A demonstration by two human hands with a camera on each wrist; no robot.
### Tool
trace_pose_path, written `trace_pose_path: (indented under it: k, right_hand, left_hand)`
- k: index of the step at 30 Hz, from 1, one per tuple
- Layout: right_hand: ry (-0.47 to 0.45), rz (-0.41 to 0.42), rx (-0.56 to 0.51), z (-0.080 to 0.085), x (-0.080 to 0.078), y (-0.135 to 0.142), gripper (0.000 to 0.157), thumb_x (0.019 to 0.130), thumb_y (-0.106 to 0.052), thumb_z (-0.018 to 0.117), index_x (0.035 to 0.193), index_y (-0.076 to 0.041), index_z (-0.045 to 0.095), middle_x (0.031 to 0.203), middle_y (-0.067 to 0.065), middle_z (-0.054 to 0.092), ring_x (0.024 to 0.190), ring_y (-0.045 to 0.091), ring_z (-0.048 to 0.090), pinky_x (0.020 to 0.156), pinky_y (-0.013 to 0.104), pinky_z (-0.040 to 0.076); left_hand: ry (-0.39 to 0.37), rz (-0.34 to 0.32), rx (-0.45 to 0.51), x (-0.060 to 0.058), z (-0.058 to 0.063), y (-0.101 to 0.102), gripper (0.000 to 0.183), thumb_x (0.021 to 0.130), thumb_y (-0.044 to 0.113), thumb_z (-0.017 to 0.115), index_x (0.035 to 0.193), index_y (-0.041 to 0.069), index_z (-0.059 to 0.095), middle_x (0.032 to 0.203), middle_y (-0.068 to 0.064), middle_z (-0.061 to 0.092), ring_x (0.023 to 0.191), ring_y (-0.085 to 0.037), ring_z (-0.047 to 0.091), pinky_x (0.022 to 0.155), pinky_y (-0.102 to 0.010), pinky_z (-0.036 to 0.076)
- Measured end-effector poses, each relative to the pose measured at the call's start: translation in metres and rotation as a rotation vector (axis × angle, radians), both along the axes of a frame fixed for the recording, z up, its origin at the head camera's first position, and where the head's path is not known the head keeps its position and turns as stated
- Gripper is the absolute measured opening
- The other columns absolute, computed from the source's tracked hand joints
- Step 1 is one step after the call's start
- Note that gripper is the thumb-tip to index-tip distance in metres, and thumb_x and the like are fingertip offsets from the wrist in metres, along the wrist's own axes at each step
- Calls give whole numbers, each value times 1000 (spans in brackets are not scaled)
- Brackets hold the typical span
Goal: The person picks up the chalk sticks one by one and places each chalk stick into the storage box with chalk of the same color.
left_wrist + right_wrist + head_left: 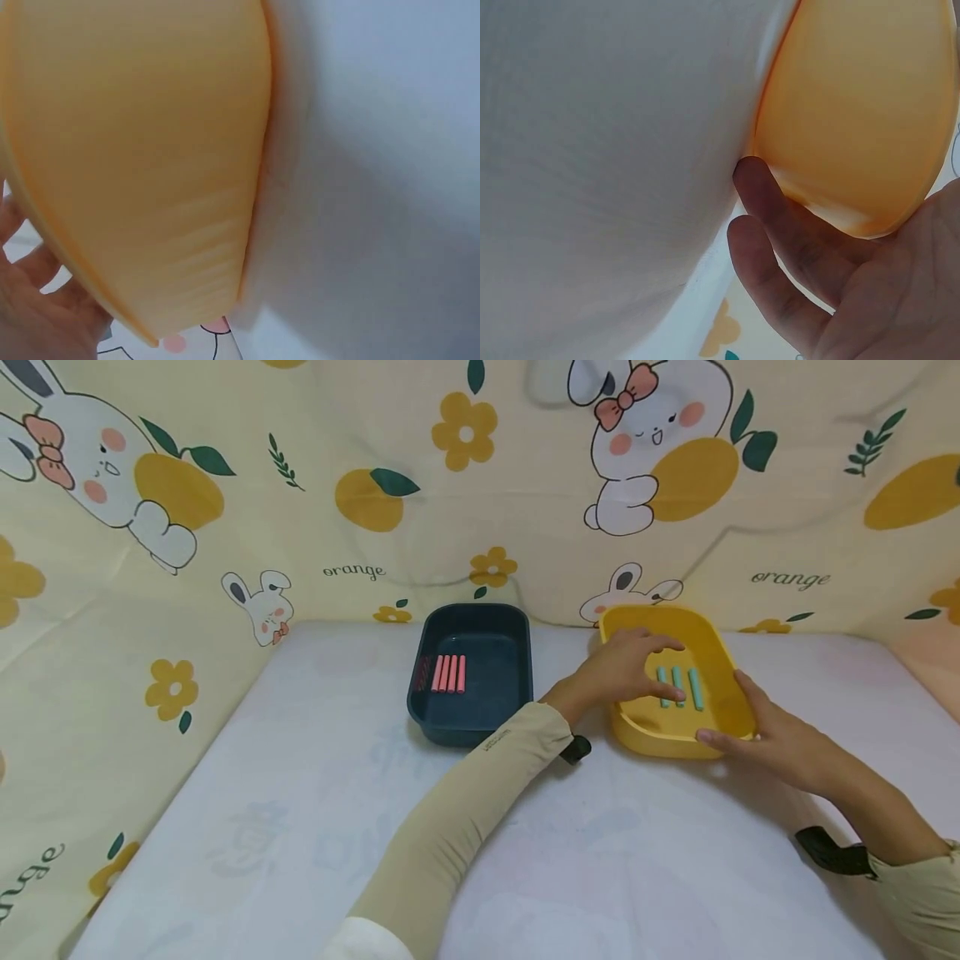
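Observation:
Inside the yellow tray (652,745) lie three teal sticks that look like chalk (677,686), side by side and apart. My left hand (617,668) reaches over the tray's left rim with its fingers spread above the sticks, holding none of them. At the front right corner my right hand (783,739) grips the tray, thumb at the front rim and fingers along the right side. In the right wrist view, the curved fingers (769,202) of that hand lie against the outside of the tray (855,112). The left wrist view shows mostly the tray's outer wall (142,150).
To the left stands a dark blue tray (495,685) with several pink sticks (448,674) in its left part, mirrored in its wall. Both trays stand on a white-covered table (285,793). Behind rises a cream cloth (525,527) printed with rabbits and oranges.

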State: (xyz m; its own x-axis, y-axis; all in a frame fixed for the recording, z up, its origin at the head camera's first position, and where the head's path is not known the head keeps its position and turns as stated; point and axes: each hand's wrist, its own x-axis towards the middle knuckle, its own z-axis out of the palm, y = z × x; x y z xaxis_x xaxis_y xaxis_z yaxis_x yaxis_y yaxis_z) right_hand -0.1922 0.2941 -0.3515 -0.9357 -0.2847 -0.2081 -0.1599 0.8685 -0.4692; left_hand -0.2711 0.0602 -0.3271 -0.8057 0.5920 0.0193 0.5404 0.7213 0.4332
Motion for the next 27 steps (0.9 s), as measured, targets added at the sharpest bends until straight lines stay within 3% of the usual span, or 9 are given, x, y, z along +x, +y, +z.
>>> trace_pose_path:
  k: [13,21,27]
  right_hand:
    - [-3,-5,2,-1,0,2,110,94,-61,53,156,-10,-22,157,42,3,134,67,23,99,82,24]
    - [-11,-5,0,-1,-1,5,111,94,-62,53,155,-9,-24,157,41,0,136,66,21,101,82,24]
    - [-5,-7,-2,0,0,4,112,93,-62,54,155,-10,-23,158,41,0,136,66,21,101,81,24]
  left_hand:
    - [1,-18,136,35,2,-18,68,81,53,77,141,26,55,133,4,59,120,-8,52,99,-18,46]
    - [-33,7,235,72,9,-50,63,81,47,80,136,25,59,130,7,62,122,-8,53,106,-22,45]
    - [-35,35,398,98,21,-89,61,81,39,82,135,26,59,133,9,60,122,-9,51,97,-21,50]
